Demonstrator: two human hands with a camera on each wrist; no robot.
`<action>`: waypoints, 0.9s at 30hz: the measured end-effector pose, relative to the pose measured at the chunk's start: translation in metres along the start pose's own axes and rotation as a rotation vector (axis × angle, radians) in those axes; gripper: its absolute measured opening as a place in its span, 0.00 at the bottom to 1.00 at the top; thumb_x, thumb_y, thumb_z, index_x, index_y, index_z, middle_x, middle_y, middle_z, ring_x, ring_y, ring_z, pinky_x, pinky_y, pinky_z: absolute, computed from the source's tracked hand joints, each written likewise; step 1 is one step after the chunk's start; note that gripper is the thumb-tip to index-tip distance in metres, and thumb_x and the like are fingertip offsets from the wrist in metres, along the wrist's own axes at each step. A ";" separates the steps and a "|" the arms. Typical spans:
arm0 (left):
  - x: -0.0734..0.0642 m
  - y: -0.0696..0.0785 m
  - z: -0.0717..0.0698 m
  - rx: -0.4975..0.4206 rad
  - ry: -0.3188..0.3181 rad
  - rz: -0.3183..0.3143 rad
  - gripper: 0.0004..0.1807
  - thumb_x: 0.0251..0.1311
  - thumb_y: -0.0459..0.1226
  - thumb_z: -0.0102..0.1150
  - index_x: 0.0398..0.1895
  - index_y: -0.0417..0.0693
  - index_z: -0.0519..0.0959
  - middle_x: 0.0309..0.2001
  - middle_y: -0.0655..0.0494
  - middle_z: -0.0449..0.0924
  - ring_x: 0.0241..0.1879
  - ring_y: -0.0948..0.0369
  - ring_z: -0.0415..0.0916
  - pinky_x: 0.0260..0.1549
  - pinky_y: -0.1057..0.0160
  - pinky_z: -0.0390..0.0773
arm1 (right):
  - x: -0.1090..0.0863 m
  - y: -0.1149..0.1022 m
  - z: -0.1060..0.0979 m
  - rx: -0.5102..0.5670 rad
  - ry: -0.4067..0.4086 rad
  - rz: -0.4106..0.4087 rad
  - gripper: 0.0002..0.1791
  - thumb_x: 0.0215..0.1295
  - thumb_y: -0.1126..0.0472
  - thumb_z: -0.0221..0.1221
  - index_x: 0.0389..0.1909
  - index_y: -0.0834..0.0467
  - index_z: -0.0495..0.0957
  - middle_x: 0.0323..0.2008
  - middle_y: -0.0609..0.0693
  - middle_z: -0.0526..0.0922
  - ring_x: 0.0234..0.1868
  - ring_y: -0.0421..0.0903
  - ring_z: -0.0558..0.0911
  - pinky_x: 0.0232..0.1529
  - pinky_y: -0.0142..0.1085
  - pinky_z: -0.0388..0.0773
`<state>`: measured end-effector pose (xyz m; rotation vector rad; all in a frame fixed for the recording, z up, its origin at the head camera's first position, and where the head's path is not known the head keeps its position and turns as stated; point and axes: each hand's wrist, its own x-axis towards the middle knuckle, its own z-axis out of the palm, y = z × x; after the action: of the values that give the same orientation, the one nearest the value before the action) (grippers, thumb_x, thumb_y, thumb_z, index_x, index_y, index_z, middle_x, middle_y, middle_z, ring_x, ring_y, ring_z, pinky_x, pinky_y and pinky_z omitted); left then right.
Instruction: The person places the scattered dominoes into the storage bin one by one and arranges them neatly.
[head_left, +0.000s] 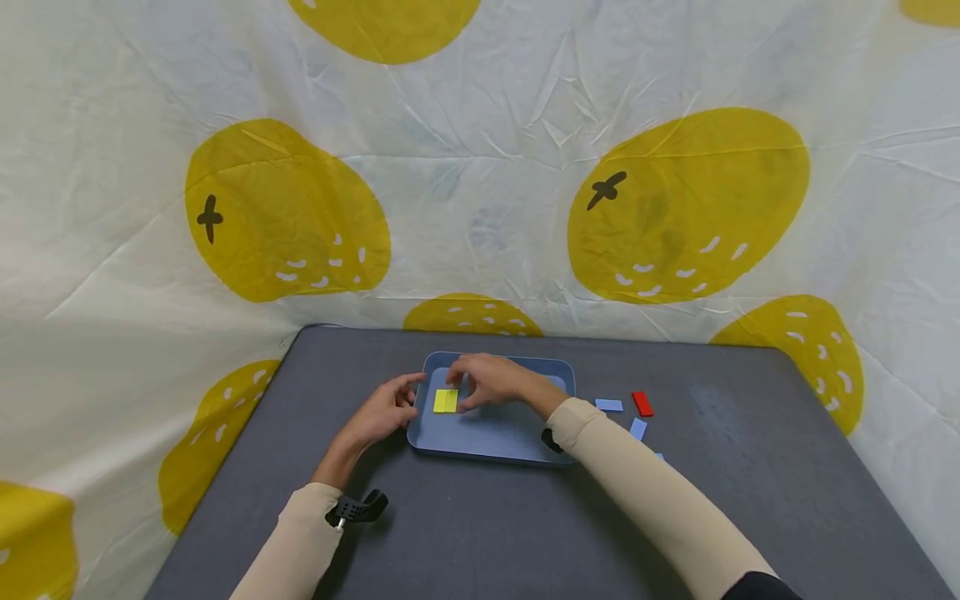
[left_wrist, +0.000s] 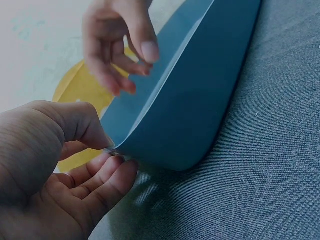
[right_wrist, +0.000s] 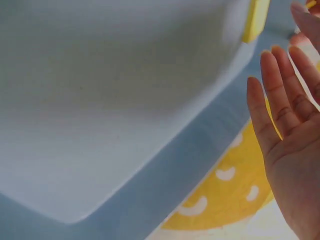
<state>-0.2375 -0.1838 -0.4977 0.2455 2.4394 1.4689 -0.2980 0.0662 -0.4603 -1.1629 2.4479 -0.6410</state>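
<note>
My left hand point(head_left: 387, 408) pinches the near left corner of a blue-grey tray point(head_left: 487, 459); in the left wrist view the thumb and fingertips point(left_wrist: 107, 172) meet at its rim. Over the tray's left half hovers my right hand point(head_left: 491, 379), its fingers loosely bent and parted from the thumb, with nothing seen between them. Just beside its fingertips, two yellow blocks point(head_left: 446, 402) lie side by side on the tray floor. The right wrist view catches part of a yellow block point(right_wrist: 256, 20) at the top, apart from the outstretched fingers point(right_wrist: 281, 92).
On the grey table point(head_left: 480, 533), right of the tray, lie a red block point(head_left: 642, 404) and several light blue blocks, one point(head_left: 608, 405) by the tray's right edge. The right forearm partly covers another. A white curtain point(head_left: 480, 208) with yellow fruit shapes hangs behind the table.
</note>
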 end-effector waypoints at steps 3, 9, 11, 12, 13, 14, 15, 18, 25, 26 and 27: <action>0.000 -0.001 0.001 0.003 0.004 0.001 0.34 0.61 0.24 0.57 0.73 0.41 0.67 0.42 0.45 0.70 0.34 0.55 0.71 0.30 0.59 0.77 | -0.012 -0.002 -0.007 0.106 0.002 -0.040 0.26 0.60 0.57 0.72 0.59 0.59 0.79 0.54 0.53 0.82 0.50 0.52 0.83 0.52 0.43 0.80; 0.000 -0.002 0.002 0.009 0.010 -0.002 0.35 0.60 0.25 0.57 0.73 0.43 0.68 0.41 0.46 0.70 0.34 0.54 0.71 0.30 0.60 0.77 | -0.039 -0.004 -0.022 0.198 0.009 -0.068 0.23 0.60 0.58 0.72 0.57 0.55 0.81 0.54 0.54 0.83 0.54 0.56 0.82 0.59 0.54 0.76; 0.000 -0.003 0.002 0.010 0.007 0.004 0.35 0.59 0.25 0.57 0.73 0.43 0.68 0.41 0.46 0.70 0.34 0.54 0.71 0.30 0.60 0.77 | -0.049 -0.005 -0.026 0.200 0.009 -0.062 0.23 0.60 0.57 0.72 0.56 0.53 0.81 0.53 0.50 0.84 0.54 0.53 0.82 0.60 0.54 0.75; 0.000 -0.003 0.002 0.013 0.004 0.007 0.35 0.59 0.25 0.56 0.73 0.43 0.68 0.41 0.46 0.69 0.34 0.54 0.71 0.30 0.60 0.77 | -0.054 -0.004 -0.028 0.202 0.011 -0.060 0.22 0.60 0.56 0.72 0.56 0.52 0.81 0.53 0.48 0.84 0.54 0.51 0.82 0.61 0.53 0.75; 0.000 -0.004 0.001 0.013 0.002 0.010 0.35 0.59 0.25 0.56 0.74 0.43 0.67 0.41 0.46 0.69 0.34 0.55 0.71 0.30 0.60 0.77 | -0.058 -0.004 -0.030 0.204 0.011 -0.053 0.22 0.60 0.56 0.72 0.56 0.51 0.81 0.53 0.46 0.84 0.54 0.49 0.81 0.61 0.53 0.75; 0.000 -0.004 0.001 0.012 -0.001 0.014 0.36 0.59 0.24 0.56 0.74 0.42 0.67 0.41 0.46 0.69 0.34 0.55 0.70 0.30 0.60 0.76 | -0.063 -0.004 -0.032 0.203 0.013 -0.049 0.22 0.60 0.55 0.72 0.56 0.50 0.81 0.52 0.43 0.84 0.54 0.46 0.81 0.62 0.52 0.75; 0.000 -0.005 0.001 0.014 -0.003 0.018 0.36 0.59 0.24 0.56 0.74 0.42 0.67 0.41 0.46 0.69 0.33 0.55 0.70 0.29 0.60 0.76 | -0.067 -0.004 -0.034 0.204 0.014 -0.044 0.22 0.60 0.55 0.72 0.56 0.49 0.81 0.52 0.42 0.83 0.54 0.44 0.81 0.62 0.51 0.75; 0.000 -0.005 0.000 0.016 -0.008 0.021 0.36 0.59 0.24 0.55 0.74 0.41 0.67 0.41 0.46 0.69 0.33 0.55 0.70 0.29 0.60 0.76 | -0.081 -0.004 -0.039 0.207 0.022 -0.032 0.22 0.60 0.54 0.71 0.56 0.48 0.81 0.53 0.43 0.83 0.54 0.43 0.80 0.63 0.49 0.74; 0.000 -0.005 0.001 0.010 -0.010 0.022 0.36 0.59 0.24 0.55 0.74 0.41 0.66 0.41 0.46 0.69 0.34 0.55 0.71 0.30 0.59 0.77 | -0.112 0.002 -0.047 0.212 0.064 -0.015 0.21 0.61 0.55 0.71 0.56 0.48 0.81 0.55 0.48 0.83 0.56 0.49 0.80 0.63 0.52 0.73; 0.000 -0.004 0.001 0.011 -0.010 0.021 0.36 0.59 0.24 0.55 0.74 0.41 0.67 0.41 0.46 0.69 0.34 0.55 0.71 0.30 0.59 0.77 | -0.116 0.003 -0.048 0.210 0.068 -0.010 0.22 0.61 0.55 0.71 0.56 0.48 0.81 0.55 0.48 0.83 0.56 0.49 0.80 0.63 0.52 0.73; 0.000 -0.004 0.001 0.012 -0.010 0.021 0.36 0.59 0.24 0.55 0.74 0.41 0.66 0.42 0.46 0.69 0.33 0.55 0.71 0.30 0.59 0.77 | -0.120 0.004 -0.049 0.212 0.071 -0.005 0.22 0.61 0.55 0.71 0.56 0.48 0.81 0.55 0.47 0.83 0.56 0.49 0.80 0.63 0.52 0.73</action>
<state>-0.2373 -0.1849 -0.5019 0.2810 2.4459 1.4591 -0.2529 0.1754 -0.4076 -1.0797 2.3655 -0.9321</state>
